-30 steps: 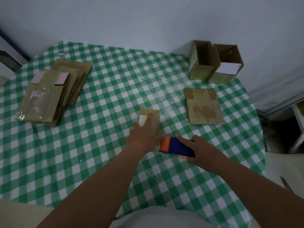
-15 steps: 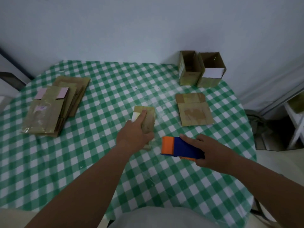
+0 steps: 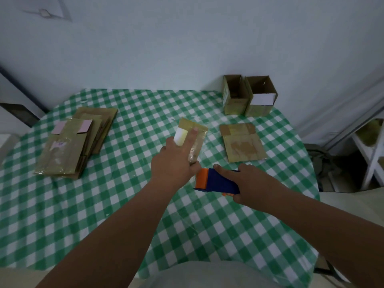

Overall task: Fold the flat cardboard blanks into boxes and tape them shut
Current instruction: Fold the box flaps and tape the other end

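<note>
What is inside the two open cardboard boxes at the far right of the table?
Both open cardboard boxes show only bare brown inner walls; nothing sticks out. Their near walls hide the bottoms, so small contents cannot be ruled out.

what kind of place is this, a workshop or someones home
Probably a home room used for packing, not a workshop: a round table with a green checked tablecloth against a plain wall, a stack of flat cardboard blanks, and two open boxes by the wall.
</note>
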